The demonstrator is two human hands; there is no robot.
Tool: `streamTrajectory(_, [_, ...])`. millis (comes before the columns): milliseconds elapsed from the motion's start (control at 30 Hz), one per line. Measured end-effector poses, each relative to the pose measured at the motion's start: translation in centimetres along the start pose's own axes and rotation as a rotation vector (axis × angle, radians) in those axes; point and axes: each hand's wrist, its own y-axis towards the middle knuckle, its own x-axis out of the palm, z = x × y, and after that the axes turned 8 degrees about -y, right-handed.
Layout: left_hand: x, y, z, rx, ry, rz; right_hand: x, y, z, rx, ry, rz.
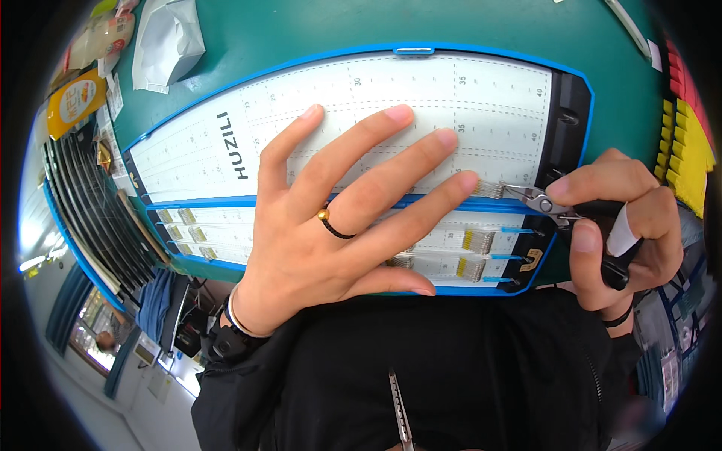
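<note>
A long blue-rimmed fishing rig case [511, 98] lies in front of me, its white inner boards marked with dashed measuring lines. My left hand [308, 218] rests across it, fingers spread, covering the middle of both boards. Its index fingertip touches or nearly touches a small bundle of thin metal wires or hook shanks [489, 189]. In my right hand [647, 195] are small pliers [543, 203] with dark handles and narrow jaws, whose tips meet that bundle's right end. The lower board bears more bundles with yellow bands [474, 242], beside blue strips [519, 230].
The green tabletop [301, 22] extends beyond the case. A white pouch [167, 45] and an orange packet [77, 105] lie at the far left. Dark curved sheets [101, 218] are stacked on the left. Yellow ridged pieces [688, 143] stand at the right.
</note>
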Motion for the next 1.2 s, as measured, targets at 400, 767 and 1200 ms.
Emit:
streamTrajectory(400, [-0.6, 0.2, -0.1, 0.007, -0.042, 0.002, -0.1, 0.1, -0.3, 0.080, 0.039, 0.058])
streamTrajectory(767, [-0.5, 0.2, 0.1, 0.008, -0.039, 0.009, 0.1, -0.1, -0.4, 0.067, 0.006, 0.065])
streamTrajectory(1200, [-0.8, 0.1, -0.1, 0.015, -0.060, 0.005, 0.4, -0.2, -0.7, 0.050, 0.060, 0.099])
